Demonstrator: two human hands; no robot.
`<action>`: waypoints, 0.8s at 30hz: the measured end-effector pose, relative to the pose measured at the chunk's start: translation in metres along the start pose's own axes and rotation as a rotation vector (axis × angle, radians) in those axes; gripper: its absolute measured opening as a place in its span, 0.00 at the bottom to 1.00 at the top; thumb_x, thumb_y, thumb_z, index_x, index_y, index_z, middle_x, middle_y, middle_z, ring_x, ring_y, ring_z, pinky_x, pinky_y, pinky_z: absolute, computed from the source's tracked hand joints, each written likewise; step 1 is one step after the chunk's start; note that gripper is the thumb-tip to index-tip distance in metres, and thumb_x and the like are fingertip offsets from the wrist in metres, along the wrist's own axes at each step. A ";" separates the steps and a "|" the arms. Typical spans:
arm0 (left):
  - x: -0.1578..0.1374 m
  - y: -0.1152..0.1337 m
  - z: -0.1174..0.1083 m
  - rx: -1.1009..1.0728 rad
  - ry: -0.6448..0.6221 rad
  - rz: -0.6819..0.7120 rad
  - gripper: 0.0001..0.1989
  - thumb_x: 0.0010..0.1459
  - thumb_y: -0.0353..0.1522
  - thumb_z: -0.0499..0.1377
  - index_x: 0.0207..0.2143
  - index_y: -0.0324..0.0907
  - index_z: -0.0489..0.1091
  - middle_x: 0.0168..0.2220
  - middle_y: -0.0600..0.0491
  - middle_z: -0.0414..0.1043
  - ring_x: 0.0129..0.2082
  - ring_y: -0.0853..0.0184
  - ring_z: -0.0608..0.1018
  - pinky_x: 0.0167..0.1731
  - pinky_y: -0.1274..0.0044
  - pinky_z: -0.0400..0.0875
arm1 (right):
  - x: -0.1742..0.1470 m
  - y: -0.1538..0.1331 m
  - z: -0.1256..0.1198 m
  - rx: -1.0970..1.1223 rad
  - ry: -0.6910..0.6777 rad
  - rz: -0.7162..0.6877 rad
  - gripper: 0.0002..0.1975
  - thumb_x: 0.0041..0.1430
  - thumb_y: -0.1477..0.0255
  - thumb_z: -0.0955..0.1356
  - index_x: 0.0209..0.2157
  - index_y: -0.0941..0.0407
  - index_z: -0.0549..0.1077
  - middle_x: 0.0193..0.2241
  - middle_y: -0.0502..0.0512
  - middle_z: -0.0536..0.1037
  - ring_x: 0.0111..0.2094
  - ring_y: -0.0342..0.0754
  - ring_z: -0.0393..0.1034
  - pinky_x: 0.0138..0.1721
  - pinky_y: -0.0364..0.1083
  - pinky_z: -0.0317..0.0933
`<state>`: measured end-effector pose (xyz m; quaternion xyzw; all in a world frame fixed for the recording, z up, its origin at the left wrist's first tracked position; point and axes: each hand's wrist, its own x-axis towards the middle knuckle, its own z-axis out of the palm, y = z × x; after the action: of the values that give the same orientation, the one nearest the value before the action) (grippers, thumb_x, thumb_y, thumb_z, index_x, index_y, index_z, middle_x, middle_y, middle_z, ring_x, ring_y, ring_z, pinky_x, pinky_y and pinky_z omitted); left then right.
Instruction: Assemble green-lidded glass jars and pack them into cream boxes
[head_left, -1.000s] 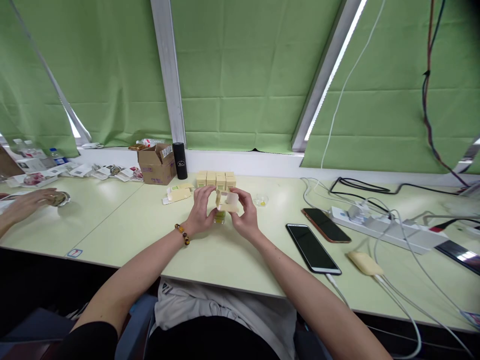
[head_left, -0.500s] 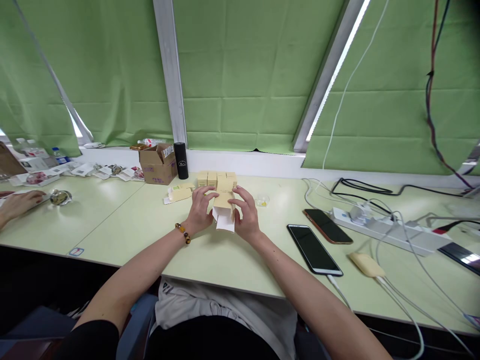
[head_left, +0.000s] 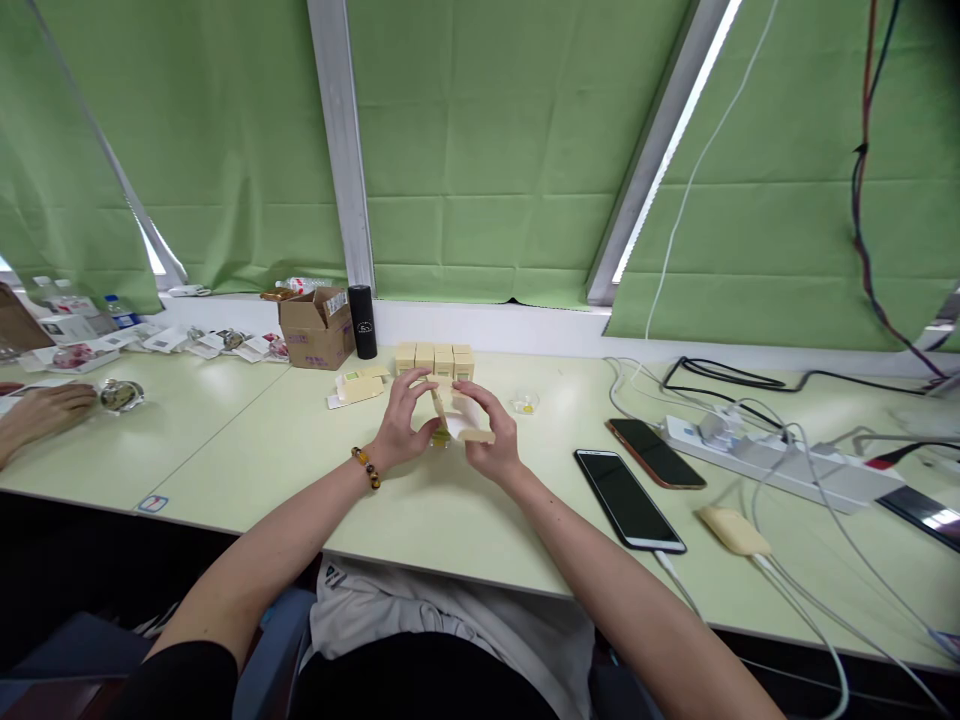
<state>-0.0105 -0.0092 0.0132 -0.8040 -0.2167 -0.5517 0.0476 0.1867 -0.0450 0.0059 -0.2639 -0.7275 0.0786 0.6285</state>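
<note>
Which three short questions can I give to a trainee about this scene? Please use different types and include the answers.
1. True or false: nobody is touching the open pale-yellow carton.

2. Where does the black cylindrical container stand, as the camera sees it?
a) left of the cardboard box
b) right of it
c) on top of it

3. Fill in: a white ____ runs from the near end of the white-edged smartphone.

Key:
1. False; the left hand and right hand hold it.
2. b
3. cable

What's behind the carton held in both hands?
A row of small pale boxes. The carton and left hand cover some lower edges, so those can't be seen.
</note>
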 end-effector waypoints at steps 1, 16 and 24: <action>0.000 0.001 0.001 -0.051 -0.001 -0.038 0.24 0.65 0.38 0.62 0.61 0.45 0.63 0.62 0.39 0.66 0.64 0.50 0.69 0.61 0.52 0.69 | 0.000 0.000 0.001 0.020 0.028 0.039 0.25 0.61 0.65 0.73 0.59 0.48 0.68 0.57 0.62 0.77 0.61 0.63 0.71 0.60 0.66 0.67; 0.000 0.006 0.013 -0.323 0.078 -0.411 0.21 0.70 0.44 0.56 0.61 0.48 0.61 0.62 0.43 0.60 0.36 0.72 0.76 0.38 0.74 0.77 | -0.002 -0.001 0.010 0.149 -0.048 0.248 0.20 0.69 0.57 0.67 0.59 0.45 0.64 0.67 0.61 0.57 0.42 0.47 0.75 0.50 0.56 0.73; 0.002 0.009 0.007 -0.254 0.018 -0.336 0.19 0.73 0.45 0.50 0.56 0.46 0.71 0.62 0.40 0.57 0.49 0.61 0.76 0.42 0.68 0.79 | 0.000 0.003 0.005 0.220 -0.038 0.332 0.20 0.69 0.54 0.67 0.57 0.46 0.72 0.64 0.60 0.60 0.45 0.50 0.74 0.50 0.57 0.75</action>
<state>-0.0008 -0.0144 0.0138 -0.7510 -0.2757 -0.5821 -0.1449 0.1827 -0.0409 0.0039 -0.3084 -0.6726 0.2654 0.6181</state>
